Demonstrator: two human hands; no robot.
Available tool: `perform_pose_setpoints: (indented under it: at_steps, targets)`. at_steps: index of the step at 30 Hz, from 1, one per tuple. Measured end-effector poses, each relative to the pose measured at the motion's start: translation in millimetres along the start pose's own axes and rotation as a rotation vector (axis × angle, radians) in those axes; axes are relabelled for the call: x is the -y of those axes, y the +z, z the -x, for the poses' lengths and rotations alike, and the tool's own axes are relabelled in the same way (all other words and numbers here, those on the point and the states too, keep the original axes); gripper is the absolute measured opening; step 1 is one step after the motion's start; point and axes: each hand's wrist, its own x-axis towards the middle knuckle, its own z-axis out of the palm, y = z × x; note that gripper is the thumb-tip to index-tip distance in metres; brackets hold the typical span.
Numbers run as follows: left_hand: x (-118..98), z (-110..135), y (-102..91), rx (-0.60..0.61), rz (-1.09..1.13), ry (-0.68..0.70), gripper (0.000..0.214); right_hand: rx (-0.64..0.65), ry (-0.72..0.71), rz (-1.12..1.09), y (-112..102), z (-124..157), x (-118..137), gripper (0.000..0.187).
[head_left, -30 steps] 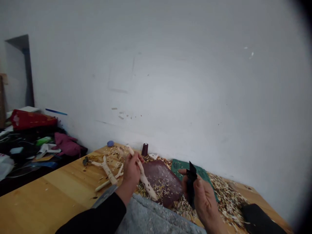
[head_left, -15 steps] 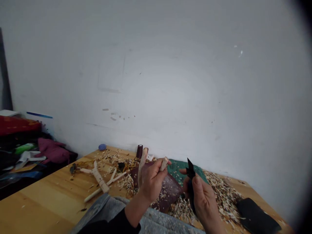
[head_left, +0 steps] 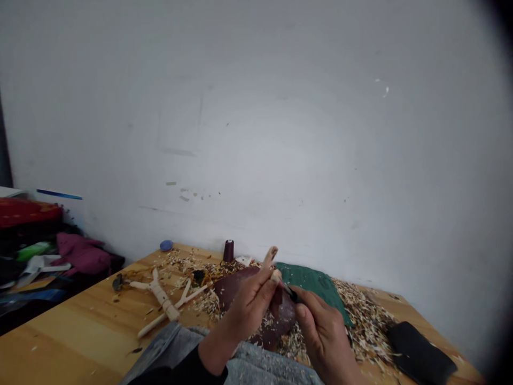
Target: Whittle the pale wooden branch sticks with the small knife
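My left hand [head_left: 249,307] is closed around a pale forked wooden stick [head_left: 269,258], held upright above a dark red leather piece [head_left: 236,283]. One prong sticks up past my fingers, the other ends at my thumb. My right hand [head_left: 320,329] is closed on a black knife [head_left: 291,293], whose tip touches the stick's shorter prong. Both hands meet over the wooden table [head_left: 76,331], above a grey cloth [head_left: 168,342] on my lap.
Wood shavings [head_left: 360,315] cover the table's right half around a green mat [head_left: 312,283]. Other carved forked sticks [head_left: 162,297] lie to the left. A dark red spool [head_left: 228,250], a blue lump [head_left: 166,245] and a black pouch [head_left: 420,353] stand nearby. Clutter [head_left: 36,251] fills the far left.
My left hand swung the forked stick from the left to the middle and turned it upright. My right hand brought the knife down and left until it met the stick.
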Motion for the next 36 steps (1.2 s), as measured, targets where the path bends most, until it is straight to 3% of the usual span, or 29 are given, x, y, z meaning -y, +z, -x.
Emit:
perform_pose_setpoints:
  at_steps: [7, 13, 25, 31, 36]
  targets:
    - [-5.1, 8.7, -0.9, 0.078, 0.013, -0.056, 0.044, -0.068, -0.092, 0.148, -4.2, -6.3, 6.3, 0.034]
    - [-9.2, 13.9, 0.1, 0.060, 0.027, -0.038, 0.035, -0.067, -0.119, 0.192, -5.3, -8.5, 11.2, 0.037]
    - [-12.7, 16.2, 11.4, -0.006, -0.078, -0.032, 0.042, -0.136, -0.264, 0.307, -5.4, -11.5, 11.2, 0.038]
    - [-10.0, 14.7, 7.8, 0.019, 0.060, -0.049, 0.047, -0.044, -0.243, 0.290, -4.5, -3.5, 2.0, 0.041]
    - [-7.2, 14.1, 4.7, 0.053, 0.115, -0.045, 0.047, -0.074, -0.270, 0.318, -1.4, -1.2, 0.2, 0.042]
